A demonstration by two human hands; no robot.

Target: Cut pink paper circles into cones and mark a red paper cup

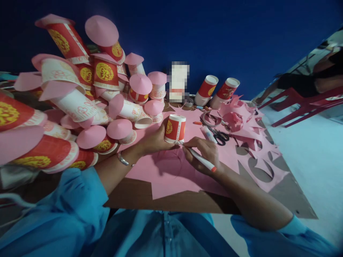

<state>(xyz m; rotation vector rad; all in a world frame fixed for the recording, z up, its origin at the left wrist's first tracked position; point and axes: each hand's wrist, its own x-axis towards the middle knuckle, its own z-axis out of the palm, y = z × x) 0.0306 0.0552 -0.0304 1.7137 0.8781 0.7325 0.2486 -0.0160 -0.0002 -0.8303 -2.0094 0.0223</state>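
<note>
A red and white paper cup [175, 128] with a gold emblem is held near upright by my left hand [157, 137], its fingers wrapped round the side. My right hand [202, 153] grips a white marker with an orange end [200, 159], its tip touching the cup's lower rim. Under both hands lie pink paper sheets [160, 171], with a faint drawn circle below the cup. To the right of my right hand are black-handled scissors [221, 137] and a white tube [208, 135].
Many cups with pink paper cones [140, 84] are piled at the left. Two stacks of cups [207, 89] stand at the back. Cut pink scraps [241, 117] and a tape roll [210, 119] lie on the right. Past the table's edge, a person sits by a red chair [300, 103].
</note>
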